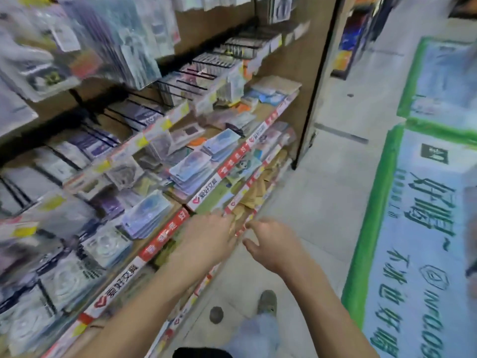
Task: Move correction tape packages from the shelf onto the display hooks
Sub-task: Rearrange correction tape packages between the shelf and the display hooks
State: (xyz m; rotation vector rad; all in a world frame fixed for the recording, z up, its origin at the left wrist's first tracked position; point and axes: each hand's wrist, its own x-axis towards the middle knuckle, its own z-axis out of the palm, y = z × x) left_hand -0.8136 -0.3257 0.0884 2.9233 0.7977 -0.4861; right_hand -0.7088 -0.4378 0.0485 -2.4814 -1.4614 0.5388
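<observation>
Red-and-white price strips [165, 239] edge the shelf [180, 202] where flat stacks of pale blue carded packages [148, 215] lie, most likely the correction tape, though motion blur leaves the print unreadable. More of these stacks [192, 167] sit further along the same shelf, and none is in either hand. Above them, black wire display hooks [180, 85] jut out from the back panel, some bare along their length and others carrying hanging cards [121, 47]. The left hand [206, 237] reaches forward at the shelf edge with fingers straight and relaxed, holding nothing; the right hand [273, 244] hovers just beside it over the floor, fingers loosely curled and spread, also holding nothing. To do the pick well, I would lift a few packages from the top of the nearest stack rather than dragging the whole pile, pinch them near the punched end, and line the holes up before sliding them onto a bare hook. Neighbouring stacks and clear blister packs [103, 248] crowd the shelf and could be knocked off, and the cards hanging overhead partly screen the hooks. A printed green-bordered floor mat [413, 228] lies to the right, well apart from the work.
</observation>
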